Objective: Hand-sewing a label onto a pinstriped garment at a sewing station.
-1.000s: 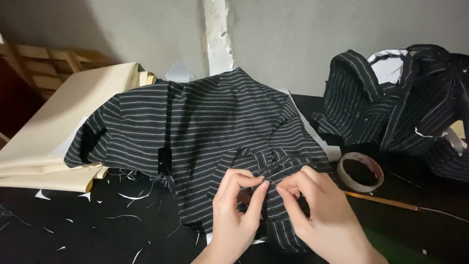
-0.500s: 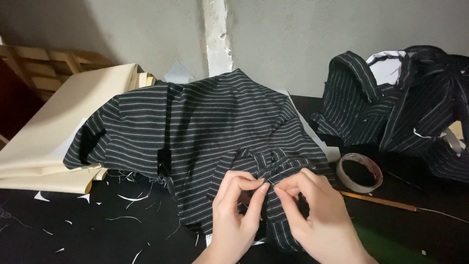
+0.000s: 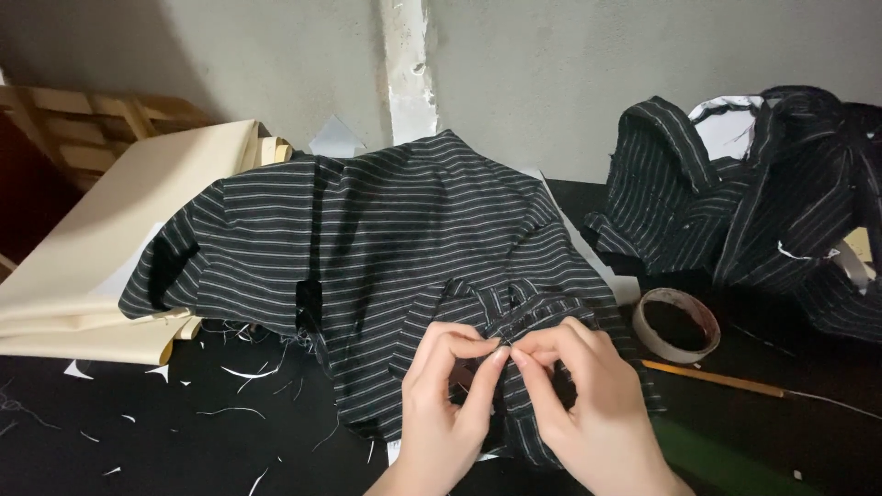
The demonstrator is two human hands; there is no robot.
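Note:
A black garment with thin white stripes (image 3: 386,239) lies spread on the dark table, its near edge bunched into folds. My left hand (image 3: 441,413) and my right hand (image 3: 588,413) meet at that near edge, thumbs and forefingers pinching a small fold of the striped cloth between them. The fingertips touch each other over the fold. What lies under my palms is hidden.
A roll of tape (image 3: 678,323) sits right of my hands, with a thin yellow stick (image 3: 712,377) beside it. A heap of more striped garments (image 3: 763,193) fills the back right. Folded cream fabric (image 3: 110,248) lies left. Thread scraps (image 3: 239,372) litter the dark table (image 3: 138,441).
My hands have drawn slightly closer together on the fold, fingertips now touching. The garment and everything else stay where they were.

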